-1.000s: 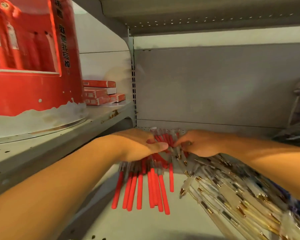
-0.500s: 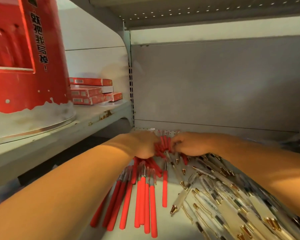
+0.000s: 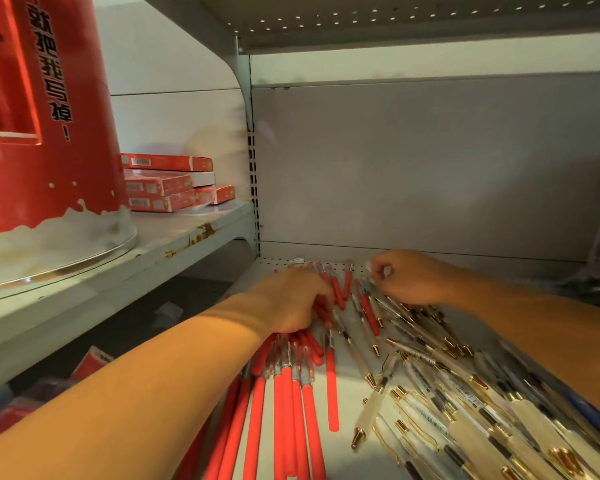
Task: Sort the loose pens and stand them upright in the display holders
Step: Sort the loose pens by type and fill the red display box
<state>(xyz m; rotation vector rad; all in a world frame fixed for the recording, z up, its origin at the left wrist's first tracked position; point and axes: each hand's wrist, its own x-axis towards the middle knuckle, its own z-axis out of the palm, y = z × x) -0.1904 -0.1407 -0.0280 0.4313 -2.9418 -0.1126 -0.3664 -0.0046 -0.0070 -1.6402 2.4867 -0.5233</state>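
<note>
Loose red pens (image 3: 288, 403) lie in a bunch on the grey shelf (image 3: 347, 445), pointing toward me. My left hand (image 3: 291, 303) rests on their far ends with its fingers curled round several of them. To the right lies a heap of cream pens with gold clips (image 3: 465, 403). My right hand (image 3: 409, 278) sits at the far end of that heap and pinches a clear pen end between thumb and fingers. One red pen (image 3: 369, 313) lies among the cream ones between the hands. No display holder shows.
A large red drum-shaped display (image 3: 39, 126) stands on the raised shelf at left, with stacked red boxes (image 3: 167, 183) behind it. The shelf's grey back panel (image 3: 430, 168) is just beyond the hands. An upper shelf (image 3: 395, 19) hangs overhead.
The hands, close together over the red pens before, have drawn apart. My right hand has moved right to the cream pens' far end. The view has shifted lower and closer.
</note>
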